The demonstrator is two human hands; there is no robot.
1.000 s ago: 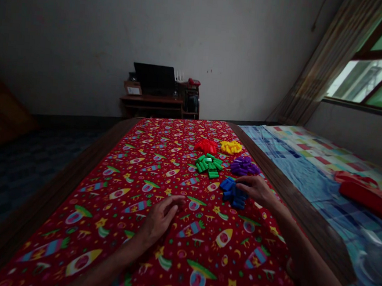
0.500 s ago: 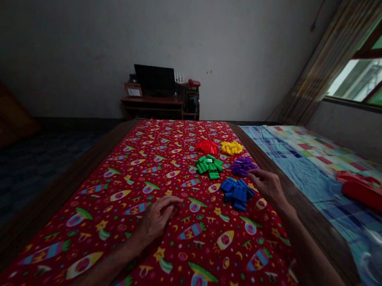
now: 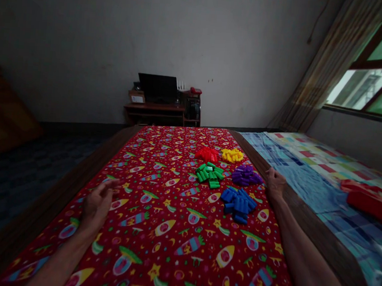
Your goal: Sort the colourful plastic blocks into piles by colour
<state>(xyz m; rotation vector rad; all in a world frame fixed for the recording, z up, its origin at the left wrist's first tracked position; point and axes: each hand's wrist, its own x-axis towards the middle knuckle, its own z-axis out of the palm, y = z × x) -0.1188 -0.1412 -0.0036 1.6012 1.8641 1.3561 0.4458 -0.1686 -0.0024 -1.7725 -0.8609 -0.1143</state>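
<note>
Five sorted piles of small plastic blocks lie on a red rocket-print cloth (image 3: 162, 176): blue blocks (image 3: 238, 201) nearest me, green blocks (image 3: 210, 173), purple blocks (image 3: 245, 174), red blocks (image 3: 206, 154) and yellow blocks (image 3: 232, 155) farther off. My right hand (image 3: 274, 184) rests at the cloth's right edge, beside the purple and blue piles, fingers loosely curled and holding nothing I can see. My left hand (image 3: 98, 204) lies near the cloth's left edge, far from the piles, fingers slightly spread and empty.
The cloth covers a wooden table whose rim (image 3: 307, 222) shows on both sides. A bed with a checked sheet (image 3: 311, 170) and a red object (image 3: 370, 201) is on the right. A desk with a dark screen (image 3: 157, 97) stands against the far wall.
My left hand slid from the middle of the cloth out to its left edge and opened. My right hand drew away from the blue pile to the right edge.
</note>
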